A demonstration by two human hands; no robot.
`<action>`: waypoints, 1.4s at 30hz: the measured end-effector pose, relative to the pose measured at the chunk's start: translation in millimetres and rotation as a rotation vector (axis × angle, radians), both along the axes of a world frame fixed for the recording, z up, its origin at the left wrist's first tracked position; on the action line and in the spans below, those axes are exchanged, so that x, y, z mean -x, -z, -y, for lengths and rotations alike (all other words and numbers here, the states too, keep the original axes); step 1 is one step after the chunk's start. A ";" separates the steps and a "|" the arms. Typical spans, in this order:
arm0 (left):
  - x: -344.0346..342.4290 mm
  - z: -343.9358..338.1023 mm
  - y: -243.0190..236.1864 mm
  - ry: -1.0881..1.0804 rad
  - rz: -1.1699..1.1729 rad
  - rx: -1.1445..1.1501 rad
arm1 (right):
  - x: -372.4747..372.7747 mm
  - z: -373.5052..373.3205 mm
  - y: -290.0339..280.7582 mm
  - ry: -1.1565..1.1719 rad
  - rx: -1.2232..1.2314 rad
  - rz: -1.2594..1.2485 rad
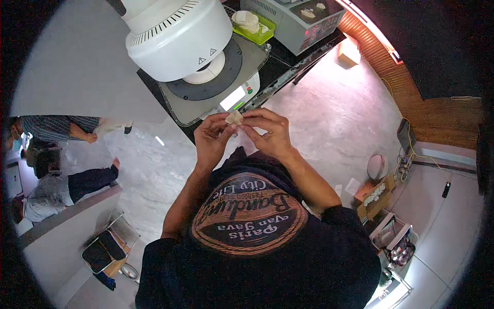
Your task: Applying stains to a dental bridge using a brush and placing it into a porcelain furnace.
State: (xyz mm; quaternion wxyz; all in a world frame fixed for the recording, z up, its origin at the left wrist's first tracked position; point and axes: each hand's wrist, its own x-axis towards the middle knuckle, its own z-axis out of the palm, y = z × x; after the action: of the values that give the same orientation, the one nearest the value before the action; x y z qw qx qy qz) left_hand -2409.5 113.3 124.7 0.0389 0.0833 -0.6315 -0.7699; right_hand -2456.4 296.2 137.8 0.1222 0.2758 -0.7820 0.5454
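Between the fingertips of both hands I hold a small beige piece (234, 118) with a textured surface; its exact kind I cannot make out. My left hand (210, 138) pinches it from the left, thumb below and fingers above. From the other side, my right hand (268, 132) grips it the same way. Just beyond my hands stands a white machine (180, 41) with a domed head above a round dark plate (216, 82). A pale round block (206, 73) sits on that plate, partly under the head. The machine's lit control panel (240, 97) is close to my fingertips.
A green tray (266, 32) holding pale discs lies behind the machine, beside a grey box-shaped device (293, 23). The dark bench edge (283, 72) runs away to the right. Two people are off to the left, near a folded wheeled frame (110, 247). Open cartons (378, 198) and cables stand at right.
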 end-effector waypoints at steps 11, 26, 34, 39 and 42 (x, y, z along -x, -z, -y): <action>-3.2 3.0 -2.2 -0.011 0.022 0.019 | 2.3 5.0 -0.9 -0.008 0.006 0.012; -29.7 42.5 -8.3 -0.135 0.063 0.192 | 103.8 63.1 62.8 0.094 -0.147 -0.105; -45.4 50.3 -12.3 -0.189 0.120 0.172 | 156.8 108.3 78.0 0.122 -0.186 -0.135; -49.0 57.8 -12.2 -0.179 0.096 0.282 | 180.3 125.1 83.6 0.089 -0.255 -0.148; -51.7 63.3 -9.5 -0.184 0.107 0.243 | 186.1 135.5 88.2 0.136 -0.304 -0.154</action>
State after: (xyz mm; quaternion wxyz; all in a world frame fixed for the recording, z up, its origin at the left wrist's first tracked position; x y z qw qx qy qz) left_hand -2357.7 50.0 134.2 0.0852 0.1765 -0.7109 -0.6754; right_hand -2642.5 160.6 49.6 0.1752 0.2787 -0.8605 0.3889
